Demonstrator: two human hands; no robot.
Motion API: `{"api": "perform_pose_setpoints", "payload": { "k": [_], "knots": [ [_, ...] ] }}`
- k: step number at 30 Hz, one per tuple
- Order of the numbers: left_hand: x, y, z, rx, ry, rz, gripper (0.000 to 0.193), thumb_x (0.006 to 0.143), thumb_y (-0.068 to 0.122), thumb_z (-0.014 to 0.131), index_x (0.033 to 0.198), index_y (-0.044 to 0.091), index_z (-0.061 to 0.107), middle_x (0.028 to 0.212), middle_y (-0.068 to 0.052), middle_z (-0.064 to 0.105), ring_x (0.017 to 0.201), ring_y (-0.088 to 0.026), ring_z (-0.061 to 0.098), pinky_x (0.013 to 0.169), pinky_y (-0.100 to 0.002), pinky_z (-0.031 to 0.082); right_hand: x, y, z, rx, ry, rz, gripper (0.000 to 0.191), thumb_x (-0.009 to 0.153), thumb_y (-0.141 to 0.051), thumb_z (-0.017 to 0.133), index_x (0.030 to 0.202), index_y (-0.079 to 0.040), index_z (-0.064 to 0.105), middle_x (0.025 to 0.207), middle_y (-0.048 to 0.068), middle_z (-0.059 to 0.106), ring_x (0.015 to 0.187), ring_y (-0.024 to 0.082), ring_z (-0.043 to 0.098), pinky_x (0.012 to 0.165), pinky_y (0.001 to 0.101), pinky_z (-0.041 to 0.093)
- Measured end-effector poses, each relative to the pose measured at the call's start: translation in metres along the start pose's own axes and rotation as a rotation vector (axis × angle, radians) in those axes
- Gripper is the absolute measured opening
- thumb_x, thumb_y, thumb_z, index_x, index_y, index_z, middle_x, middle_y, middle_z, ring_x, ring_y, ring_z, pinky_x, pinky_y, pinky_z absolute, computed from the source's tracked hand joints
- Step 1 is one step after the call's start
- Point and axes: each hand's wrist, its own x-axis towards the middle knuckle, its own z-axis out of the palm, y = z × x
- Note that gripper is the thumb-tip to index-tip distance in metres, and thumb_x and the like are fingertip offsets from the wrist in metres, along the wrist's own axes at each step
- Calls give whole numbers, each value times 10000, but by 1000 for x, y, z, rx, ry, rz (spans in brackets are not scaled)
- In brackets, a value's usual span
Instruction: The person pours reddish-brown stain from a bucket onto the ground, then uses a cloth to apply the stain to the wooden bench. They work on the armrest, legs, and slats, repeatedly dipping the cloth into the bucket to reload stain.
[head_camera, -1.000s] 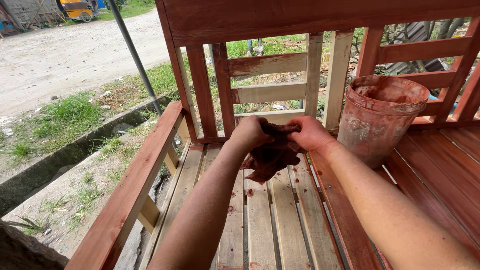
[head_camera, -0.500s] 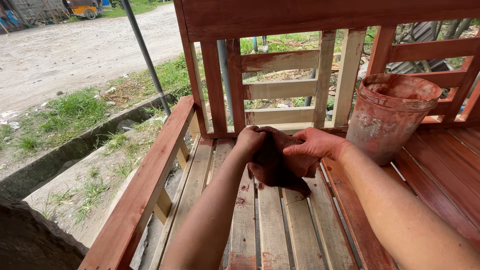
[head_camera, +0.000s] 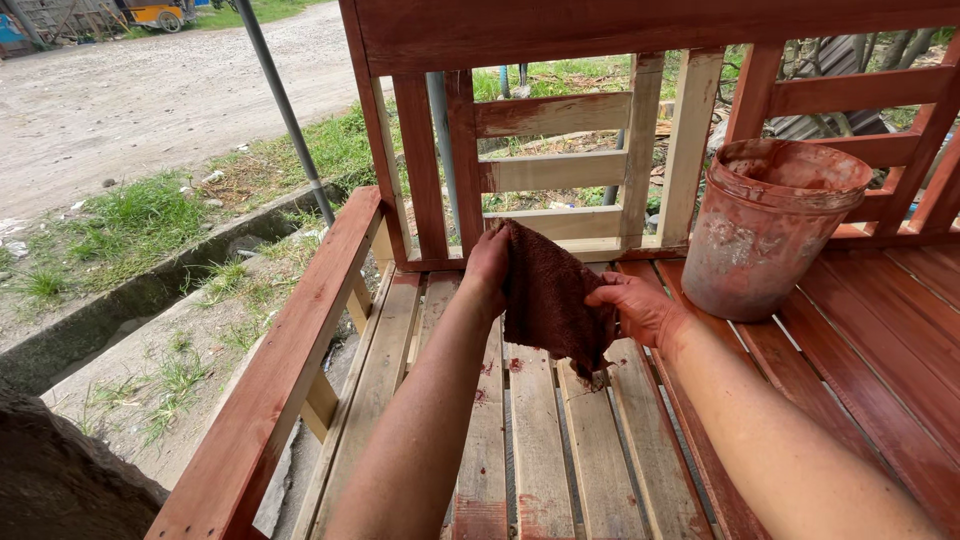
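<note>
- The left hand (head_camera: 490, 262) is pinching the upper left edge of a dark reddish-brown, coarse-textured cloth rag (head_camera: 548, 298), fingers closed on the fabric.
- The right hand (head_camera: 632, 306), stained red, is gripping the rag's right edge, with the thumb pointing toward the left hand.
- The rag is hanging spread between both hands, above the slatted wooden bench seat (head_camera: 540, 450); its lower corner is drooping near the slats.
- The seat slats under the hands are showing pale bare wood with red spots; the slats to the right are showing glossy red-brown stain.
- A round, stain-smeared plastic bucket (head_camera: 775, 230) is standing upright on the seat, right of the right hand, just in front of the slatted backrest (head_camera: 550, 150).
- Both forearms are extending forward from the lower edge of the view.
</note>
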Motion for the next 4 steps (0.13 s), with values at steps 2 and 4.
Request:
{"api": "perform_pose_setpoints", "payload": {
  "k": [2, 4],
  "knots": [
    [-4, -2, 0, 220, 375, -40, 658, 977, 408, 543, 1559, 173, 346, 1521, -186, 450, 1362, -383, 475, 1122, -512, 412, 12, 6, -1, 110, -87, -108, 276, 823, -67, 739, 1085, -140, 690, 1004, 13, 753, 973, 206, 697, 914, 516, 538],
    [-18, -13, -5, 322, 561, -50, 771, 958, 436, 580, 1619, 198, 262, 1589, -195, 376, 1429, -415, 411, 1181, -519, 352, 29, 5, 2, 75, -135, -222, 260, 836, -72, 781, 1080, -111, 699, 1023, 32, 772, 996, 210, 714, 956, 495, 540]
  ]
}}
